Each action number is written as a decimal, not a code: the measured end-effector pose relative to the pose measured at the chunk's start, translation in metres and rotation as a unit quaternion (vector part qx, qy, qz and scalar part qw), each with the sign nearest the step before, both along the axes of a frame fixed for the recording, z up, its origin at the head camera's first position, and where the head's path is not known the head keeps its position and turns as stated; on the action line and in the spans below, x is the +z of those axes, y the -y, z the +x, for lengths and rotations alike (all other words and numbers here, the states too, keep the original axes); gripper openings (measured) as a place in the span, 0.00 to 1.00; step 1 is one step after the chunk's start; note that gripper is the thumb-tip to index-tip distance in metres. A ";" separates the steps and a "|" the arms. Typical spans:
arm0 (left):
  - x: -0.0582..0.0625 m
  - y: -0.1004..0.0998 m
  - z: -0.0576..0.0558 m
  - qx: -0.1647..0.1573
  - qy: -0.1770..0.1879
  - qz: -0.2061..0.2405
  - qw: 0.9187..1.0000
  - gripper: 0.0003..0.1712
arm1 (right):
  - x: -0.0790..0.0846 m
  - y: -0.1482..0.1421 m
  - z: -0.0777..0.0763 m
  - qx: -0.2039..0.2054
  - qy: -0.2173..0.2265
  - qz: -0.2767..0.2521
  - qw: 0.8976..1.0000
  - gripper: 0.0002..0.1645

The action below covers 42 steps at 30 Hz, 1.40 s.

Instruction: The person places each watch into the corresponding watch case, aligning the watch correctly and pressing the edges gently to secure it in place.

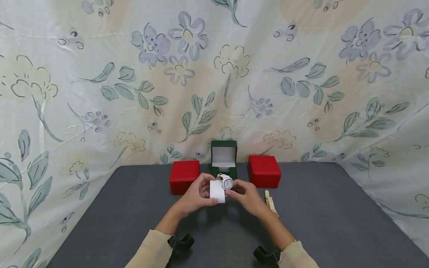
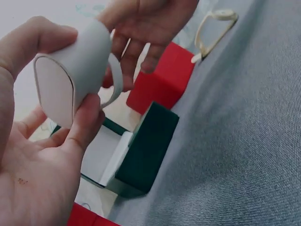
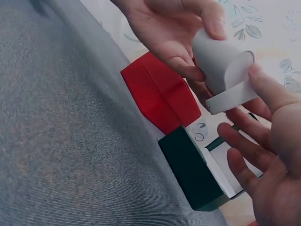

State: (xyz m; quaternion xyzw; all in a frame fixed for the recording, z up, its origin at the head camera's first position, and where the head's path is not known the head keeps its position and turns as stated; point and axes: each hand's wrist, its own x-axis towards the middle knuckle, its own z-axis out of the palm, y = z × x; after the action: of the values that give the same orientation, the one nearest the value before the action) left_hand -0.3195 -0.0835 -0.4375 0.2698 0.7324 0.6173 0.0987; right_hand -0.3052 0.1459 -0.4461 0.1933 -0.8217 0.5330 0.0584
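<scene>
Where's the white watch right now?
In the head view, the white watch is near the middle, held by the right hand, just beside the white roll.

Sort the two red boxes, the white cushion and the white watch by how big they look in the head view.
1. Left red box and right red box: too alike to rank.
2. Cushion: clearly smaller than either box.
3. Watch: smallest as it shows, partly behind fingers.

Bare tabletop (image 1: 110,219) leaves passage at lower left. A red box (image 1: 184,175), green box (image 1: 223,156) and second red box (image 1: 264,172) block the centre.
</scene>
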 end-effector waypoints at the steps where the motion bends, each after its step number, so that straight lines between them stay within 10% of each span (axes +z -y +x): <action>1: 0.001 0.000 0.001 0.005 0.003 0.003 1.000 0.40 | 0.000 0.000 0.000 0.005 -0.004 -0.005 1.000 0.17; 9: 0.006 0.007 0.001 -0.045 0.029 0.017 0.998 0.38 | 0.005 -0.008 0.001 0.110 0.015 0.020 0.994 0.15; 17: 0.010 0.009 0.000 -0.080 -0.021 -0.013 0.997 0.35 | 0.010 -0.014 0.000 0.153 0.041 0.038 0.987 0.16; 24: 0.009 0.000 0.006 0.073 -0.046 -0.014 0.996 0.33 | 0.002 -0.005 0.000 0.130 0.018 0.007 0.991 0.12; 35: 0.007 -0.010 0.013 0.232 -0.116 -0.064 0.964 0.39 | 0.008 0.007 0.013 0.044 -0.019 0.043 0.998 0.15; 38: 0.007 -0.008 0.011 0.208 -0.115 -0.049 0.970 0.41 | 0.011 0.010 0.015 0.010 -0.028 0.060 0.998 0.19; 42: 0.009 -0.004 0.009 0.088 -0.058 0.006 0.994 0.40 | 0.014 0.007 0.011 0.030 0.014 0.009 0.999 0.32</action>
State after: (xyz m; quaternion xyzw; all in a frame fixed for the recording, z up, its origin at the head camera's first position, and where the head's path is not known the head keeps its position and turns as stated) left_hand -0.3106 -0.0798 -0.4290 0.2400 0.7539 0.6116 -0.0003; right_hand -0.2943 0.1392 -0.4318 0.2108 -0.8209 0.5299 0.0295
